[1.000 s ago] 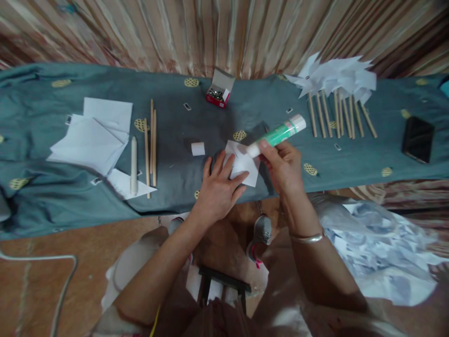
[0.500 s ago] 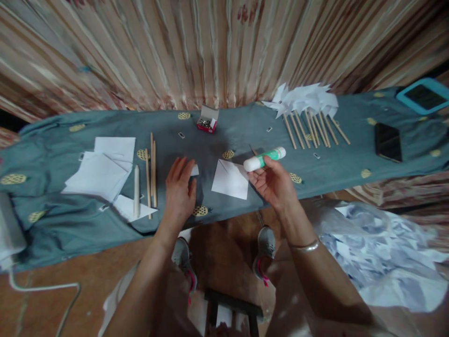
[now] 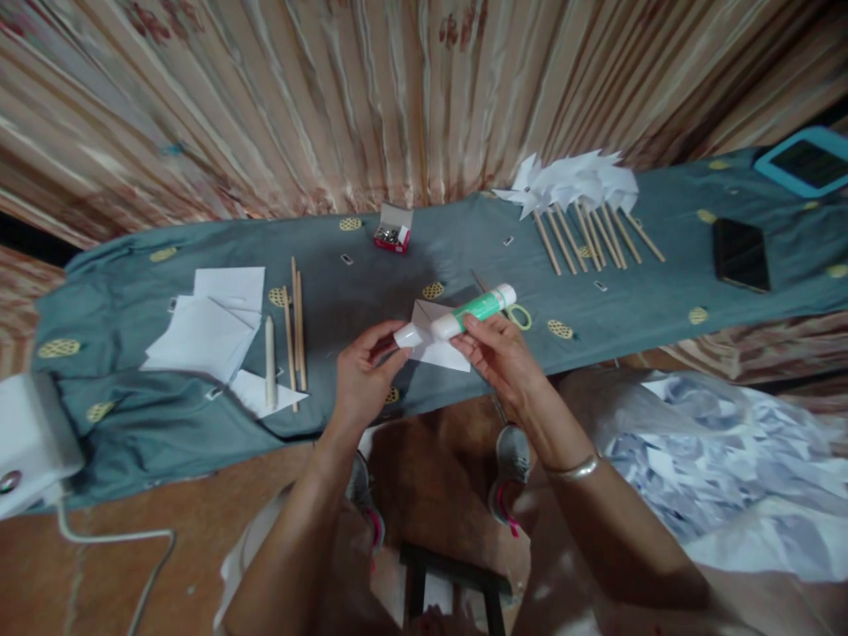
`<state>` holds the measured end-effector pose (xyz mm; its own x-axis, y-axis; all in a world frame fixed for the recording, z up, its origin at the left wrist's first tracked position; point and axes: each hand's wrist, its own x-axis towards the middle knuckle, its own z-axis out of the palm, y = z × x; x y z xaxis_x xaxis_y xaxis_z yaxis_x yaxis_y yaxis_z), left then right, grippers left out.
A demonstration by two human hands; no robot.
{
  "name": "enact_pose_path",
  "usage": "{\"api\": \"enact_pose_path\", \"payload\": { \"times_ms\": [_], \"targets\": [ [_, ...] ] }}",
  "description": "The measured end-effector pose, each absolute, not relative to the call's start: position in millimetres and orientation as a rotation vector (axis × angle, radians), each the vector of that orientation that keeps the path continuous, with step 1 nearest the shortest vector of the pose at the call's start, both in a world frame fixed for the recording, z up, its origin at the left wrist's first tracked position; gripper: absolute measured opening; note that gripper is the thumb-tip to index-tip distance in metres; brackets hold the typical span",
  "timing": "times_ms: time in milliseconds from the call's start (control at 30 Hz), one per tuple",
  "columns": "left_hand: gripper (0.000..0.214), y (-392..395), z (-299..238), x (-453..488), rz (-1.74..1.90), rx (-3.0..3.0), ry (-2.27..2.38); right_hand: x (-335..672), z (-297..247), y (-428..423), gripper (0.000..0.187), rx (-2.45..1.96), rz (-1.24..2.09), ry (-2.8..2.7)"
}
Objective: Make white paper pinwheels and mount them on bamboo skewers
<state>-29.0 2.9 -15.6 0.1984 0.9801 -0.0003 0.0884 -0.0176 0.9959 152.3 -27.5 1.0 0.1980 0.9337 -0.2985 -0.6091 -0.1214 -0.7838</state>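
Observation:
My right hand (image 3: pixel 500 352) is closed around a green and white glue stick (image 3: pixel 478 309), tilted with its white end pointing left. Between the thumb and fingers of my left hand (image 3: pixel 367 367) is a small white cap (image 3: pixel 406 336), just left of that end and apart from it. Beneath both lies a white paper square (image 3: pixel 441 353) with cut lines, partly hidden by the glue stick. Scissors with a pale green handle (image 3: pixel 519 316) rest behind my right hand, mostly covered.
Left are white paper sheets (image 3: pixel 199 336), a white stick (image 3: pixel 270 364) and wooden sticks (image 3: pixel 299 327). A red box of pins (image 3: pixel 392 237) stands behind. Paper pinwheels (image 3: pixel 576 187), a phone (image 3: pixel 742 254) and a blue-framed tablet (image 3: pixel 805 163) lie right. A bag of paper pieces (image 3: pixel 702 477) sits below.
My left hand has picked up the white cap from the cloth and brought it right, near the glue stick. The glue stick has shifted left and down, uncovering the scissors' handle.

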Motion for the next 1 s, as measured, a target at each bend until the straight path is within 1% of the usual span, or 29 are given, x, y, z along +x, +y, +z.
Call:
{"api": "enact_pose_path", "payload": {
  "times_ms": [100,433,1000],
  "targets": [
    [0.036,-1.3,-12.6,-25.0,1.018,1.285,1.077,148.5,2.0,-26.9,0.024,-0.967,1.385,-0.422],
    [0.036,-2.2,-12.3,-21.5,1.093,1.174,1.043,147.4,1.6,-27.0,0.026,-0.984,1.396,-0.449],
    [0.033,-3.9,-11.6,-21.8,1.122,1.281,1.049,145.5,2.5,-27.3,0.032,-1.058,1.358,-0.505]
  ]
}}
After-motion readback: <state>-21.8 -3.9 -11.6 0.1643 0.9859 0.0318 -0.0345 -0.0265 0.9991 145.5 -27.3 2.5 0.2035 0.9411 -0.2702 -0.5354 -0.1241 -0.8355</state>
